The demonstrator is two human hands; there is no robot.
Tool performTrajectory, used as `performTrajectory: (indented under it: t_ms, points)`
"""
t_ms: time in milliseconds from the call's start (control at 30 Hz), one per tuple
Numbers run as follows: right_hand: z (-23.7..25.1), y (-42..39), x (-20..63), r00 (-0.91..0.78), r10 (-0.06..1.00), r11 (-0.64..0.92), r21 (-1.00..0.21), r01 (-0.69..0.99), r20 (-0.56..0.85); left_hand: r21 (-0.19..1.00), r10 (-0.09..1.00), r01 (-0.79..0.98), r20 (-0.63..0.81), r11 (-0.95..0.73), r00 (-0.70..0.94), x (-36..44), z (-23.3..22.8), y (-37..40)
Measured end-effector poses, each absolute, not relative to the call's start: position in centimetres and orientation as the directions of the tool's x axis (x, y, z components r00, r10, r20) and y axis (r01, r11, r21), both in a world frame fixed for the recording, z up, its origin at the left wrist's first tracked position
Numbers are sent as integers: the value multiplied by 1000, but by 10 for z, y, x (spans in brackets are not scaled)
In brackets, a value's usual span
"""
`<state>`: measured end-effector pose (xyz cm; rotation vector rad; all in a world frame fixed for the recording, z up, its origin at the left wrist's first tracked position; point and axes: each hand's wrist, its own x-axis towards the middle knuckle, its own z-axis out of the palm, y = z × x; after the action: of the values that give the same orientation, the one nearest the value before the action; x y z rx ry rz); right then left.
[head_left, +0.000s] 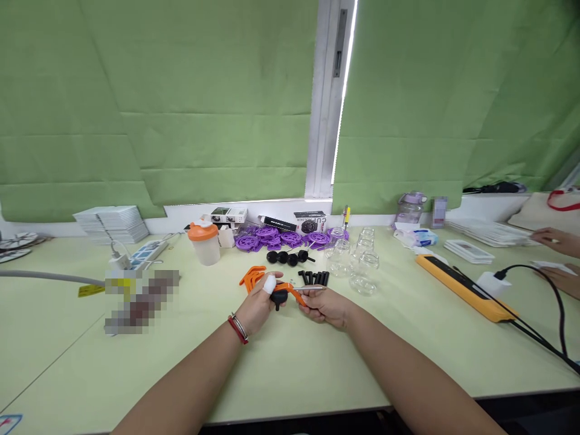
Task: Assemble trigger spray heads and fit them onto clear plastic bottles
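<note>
Item: bent orange plastic piece [295, 293] with black rounded part [280, 297], above the pale green table [290, 374], between both hands. Left hand [255, 309] clasped both; right hand [328, 306] pinched a slim silver rod [315, 288] beside the orange end. Step, apparently: joining. Next move called for steady left support, aligned rod. Beyond: loose orange plastic pieces [252, 279], short black sticks [321, 278], black rounded cups [292, 260].
</note>
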<state>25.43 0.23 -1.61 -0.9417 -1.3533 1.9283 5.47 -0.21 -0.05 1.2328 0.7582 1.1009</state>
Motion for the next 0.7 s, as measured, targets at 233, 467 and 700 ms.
performTrajectory:
  t_ms: [233,467,700]
  points:
    - [-16,2,253,-564,797,-309,-948,-71,-217,932,938,-354,51,79,344,56,2,-2]
    - [-15,1,252,-549,806,-316,-945,-81,-222,908,933,-407,53,103,355,57,0,-1]
    - [-19,3,250,-493,842,-255,-967,-9,-218,892,969,-447,45,70,243,48,12,6]
